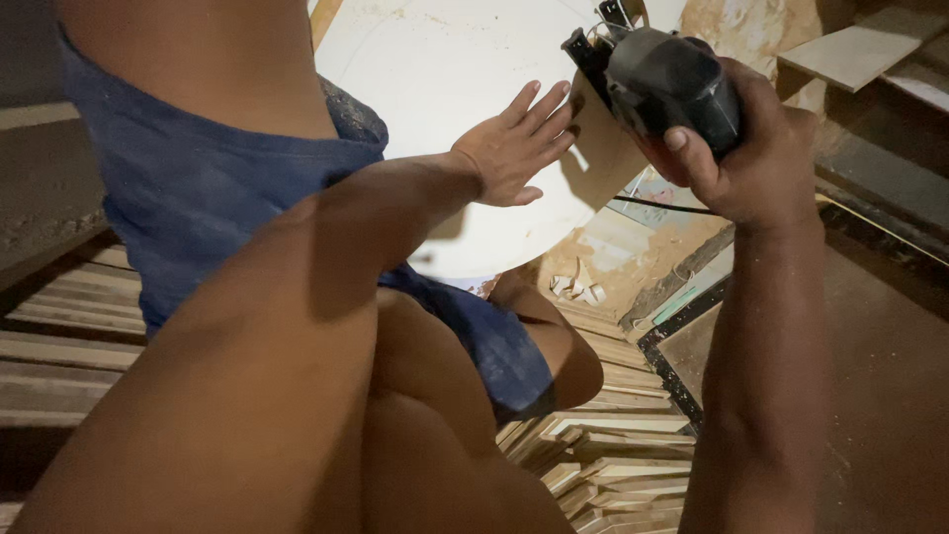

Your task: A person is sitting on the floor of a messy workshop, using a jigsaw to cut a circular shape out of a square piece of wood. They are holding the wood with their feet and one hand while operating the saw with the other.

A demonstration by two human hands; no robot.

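white board [445,69], black power tool [672,84], blue shorts [188,188]

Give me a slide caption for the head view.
Left hand flat on a white board; right hand grips a black power tool at its edge.

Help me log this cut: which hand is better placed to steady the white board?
Left. The left hand lies flat, fingers spread, on the white board, while the right hand has its grip full with the black power tool at the board's edge.

There is one camera, up on the person's head. It looks down (very close) at the arms and the white board [445,69].
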